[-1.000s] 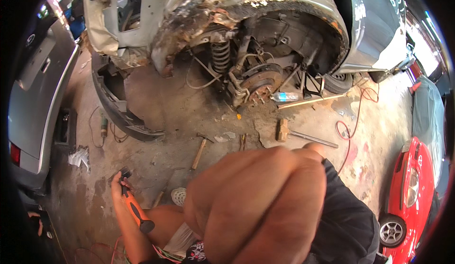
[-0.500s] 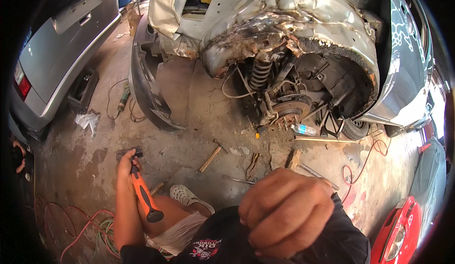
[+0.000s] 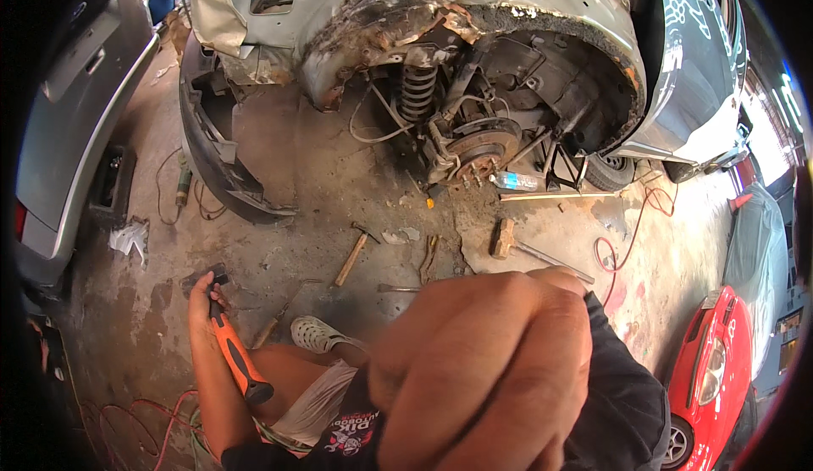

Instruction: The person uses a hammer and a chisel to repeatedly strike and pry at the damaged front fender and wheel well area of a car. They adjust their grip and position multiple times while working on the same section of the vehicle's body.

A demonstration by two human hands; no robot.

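Your left hand (image 3: 202, 295) is wrapped round the orange-black hammer (image 3: 232, 352) just below its head; hammer sits left of your white shoe (image 3: 315, 334), handle end toward you; your right hand (image 3: 491, 348) is curled, foreground; can't tell if it holds anything.

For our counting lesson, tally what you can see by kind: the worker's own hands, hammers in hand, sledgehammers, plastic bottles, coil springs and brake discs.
Worker's own hands: 2 (left hand, right hand)
Orange-and-black hammer in hand: 1
Sledgehammer: 1
Plastic bottle: 1
Coil spring: 1
Brake disc: 1
Total: 7
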